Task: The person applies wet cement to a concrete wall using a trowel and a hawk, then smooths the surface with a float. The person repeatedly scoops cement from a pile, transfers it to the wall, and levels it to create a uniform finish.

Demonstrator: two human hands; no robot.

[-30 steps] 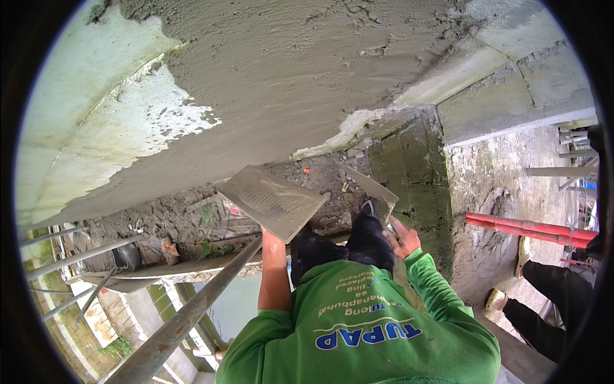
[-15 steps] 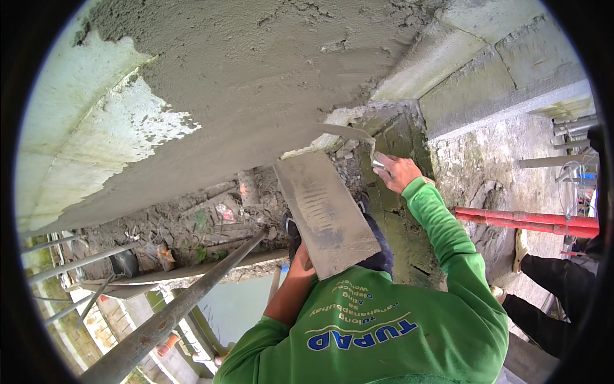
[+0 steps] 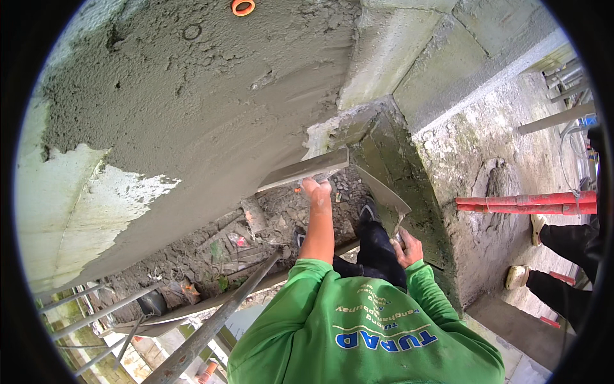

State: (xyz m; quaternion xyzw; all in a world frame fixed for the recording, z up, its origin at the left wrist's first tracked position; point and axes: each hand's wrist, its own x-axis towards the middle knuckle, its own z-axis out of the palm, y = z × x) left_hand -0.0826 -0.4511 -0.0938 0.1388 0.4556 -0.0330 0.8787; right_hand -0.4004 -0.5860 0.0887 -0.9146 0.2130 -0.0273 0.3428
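Observation:
A rectangular mortar board (image 3: pixel 300 170) is tilted up so that it shows almost edge-on. Its long edge lies along the foot of the freshly plastered wall (image 3: pixel 211 115). My left hand (image 3: pixel 316 190) is closed on its underside; any handle there is hidden by the fingers. Lower and to the right, my right hand (image 3: pixel 407 248) grips a trowel by its handle, mostly covered by the palm. The trowel's grey blade (image 3: pixel 382 192) points up and left, close to the board's right end and apart from the wall.
A metal scaffold pole (image 3: pixel 217 313) slants in at lower left. Rubble (image 3: pixel 256 237) lies along the wall's foot. Red poles (image 3: pixel 524 203) jut in from the right, near another person's dark-trousered legs (image 3: pixel 556 288). An orange ring (image 3: pixel 243 7) sits in the wall above.
My left hand has carried the board forward from near my body to the wall and tipped it up. My right hand has drawn the trowel back from the wall, down toward me.

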